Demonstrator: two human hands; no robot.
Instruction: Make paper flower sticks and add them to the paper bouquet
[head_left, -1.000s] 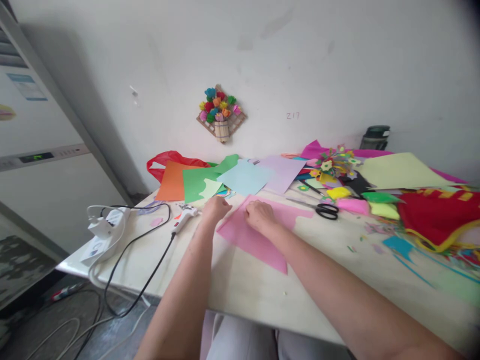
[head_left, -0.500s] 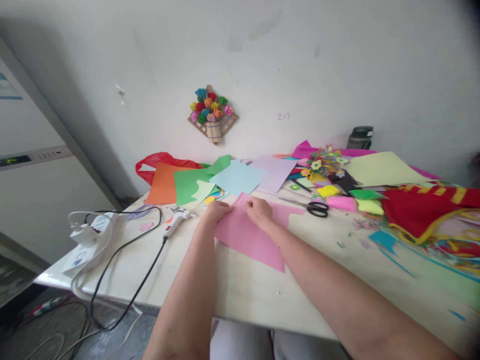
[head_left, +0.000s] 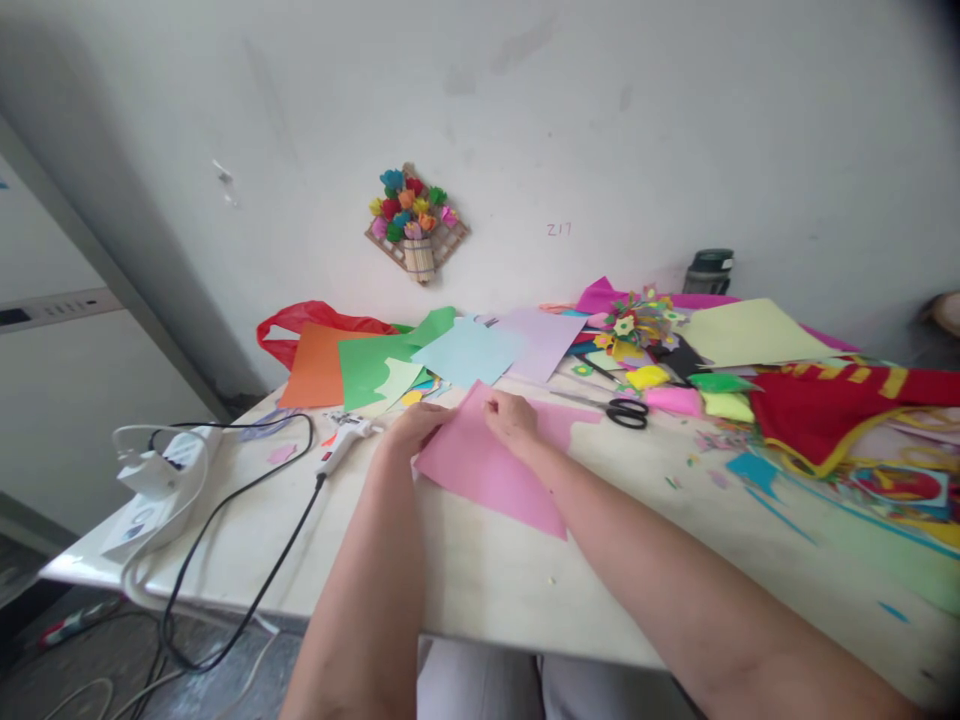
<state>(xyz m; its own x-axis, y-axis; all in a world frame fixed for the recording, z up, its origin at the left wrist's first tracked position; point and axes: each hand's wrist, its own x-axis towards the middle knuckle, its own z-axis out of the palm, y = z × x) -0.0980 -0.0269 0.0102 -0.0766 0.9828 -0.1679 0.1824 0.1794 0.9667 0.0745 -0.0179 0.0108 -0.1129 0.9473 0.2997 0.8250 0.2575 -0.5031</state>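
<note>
A sheet of pink paper (head_left: 480,465) lies flat on the table before me, its upper right part cut to a stepped outline. My left hand (head_left: 417,425) rests at the sheet's left edge, fingers stretched out and fairly flat. Over the sheet's upper part sits my right hand (head_left: 511,418), its fingers curled closed against the paper. Whatever is between those fingers, if anything, is hidden. Scissors (head_left: 624,412) with black handles lie just right of the sheet. To the left of my left hand is a white glue gun (head_left: 343,445) with a black cord.
Coloured sheets, orange (head_left: 315,370), green (head_left: 367,370), light blue (head_left: 469,350) and lilac (head_left: 547,340), lie along the wall. A power strip (head_left: 161,490) with cords occupies the table's left end. Yellow (head_left: 648,377) and pink packets (head_left: 675,401) and red cloth (head_left: 817,410) are on the right.
The view has shifted slightly, moving everything a little left. My left hand has slid slightly outward to the paper's left edge. My right hand stays closed over the sheet.
</note>
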